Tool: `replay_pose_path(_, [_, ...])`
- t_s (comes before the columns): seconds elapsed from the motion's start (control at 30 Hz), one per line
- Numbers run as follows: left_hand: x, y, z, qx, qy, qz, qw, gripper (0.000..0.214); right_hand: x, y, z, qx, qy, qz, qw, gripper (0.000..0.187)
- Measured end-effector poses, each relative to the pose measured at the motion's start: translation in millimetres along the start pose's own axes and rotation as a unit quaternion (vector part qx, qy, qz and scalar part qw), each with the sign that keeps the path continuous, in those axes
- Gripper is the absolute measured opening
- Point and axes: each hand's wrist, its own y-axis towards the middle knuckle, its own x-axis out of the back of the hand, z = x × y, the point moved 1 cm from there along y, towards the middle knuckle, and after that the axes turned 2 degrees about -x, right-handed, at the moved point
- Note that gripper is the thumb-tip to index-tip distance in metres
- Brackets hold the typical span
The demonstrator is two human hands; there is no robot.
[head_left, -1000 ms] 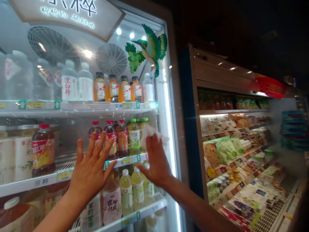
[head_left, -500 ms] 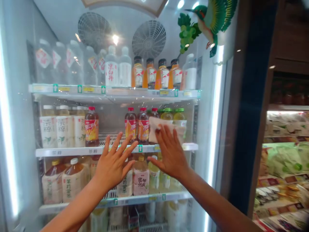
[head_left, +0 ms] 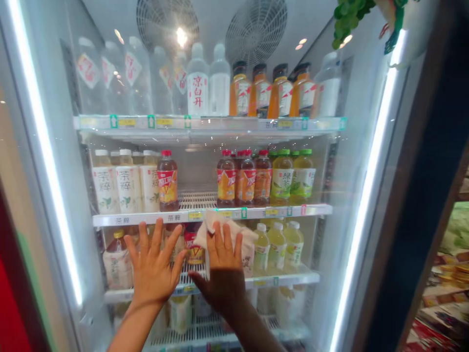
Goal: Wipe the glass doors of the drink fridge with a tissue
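A pale cloth or folded paper wipe (head_left: 248,235) is spread against the glass door (head_left: 198,156) of a drinks fridge. My right hand (head_left: 225,261) presses it there with extended fingers, the thumb pointing left. To the left, my left hand (head_left: 156,266) is open, its fingers spread, empty, at the glass; whether the palm touches cannot be told. Behind the glass, my hands partly cover the lower row of bottles, including a red-labelled bottle (head_left: 193,244) between them. Above my hands runs the middle shelf edge (head_left: 293,211).
The fridge shelves hold water bottles (head_left: 198,83), orange drinks (head_left: 280,93), white-labelled teas (head_left: 104,183), red-capped teas (head_left: 226,181) and green-capped teas (head_left: 282,178). Bright light strips (head_left: 47,156) run along both sides. A dark door frame (head_left: 414,195) and packaged-food shelves (head_left: 445,293) stand at the right.
My right hand and the cloth have moved down and left over the glass. My left hand has shifted slightly down and left. The camera view has tilted down and turned left.
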Motion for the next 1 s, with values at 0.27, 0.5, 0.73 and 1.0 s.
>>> replay_pose_path(0.27, [-1.5, -41, 15, -0.018, 0.044, 0.023, 0.999, 0.079, -20, 1, 51, -0.041, -0.001, 0.023, 0.999, 0.064])
replay_pose_path(0.5, [8.7, -41, 19, -0.037, 0.018, 0.053, 0.998, 0.078, -32, -13, 87, -0.081, -0.023, 0.053, 0.995, 0.069])
replay_pose_path(0.73, [20.8, -57, 68, 0.019, 0.024, 0.023, 0.999, 0.078, -43, 2, 117, -0.083, -0.008, 0.063, 0.994, 0.071])
replay_pose_path(1.0, [27.4, -69, 102, 0.017, 0.032, 0.013, 0.999, 0.081, -53, 42, 152, -0.065, -0.003, 0.052, 0.997, 0.069])
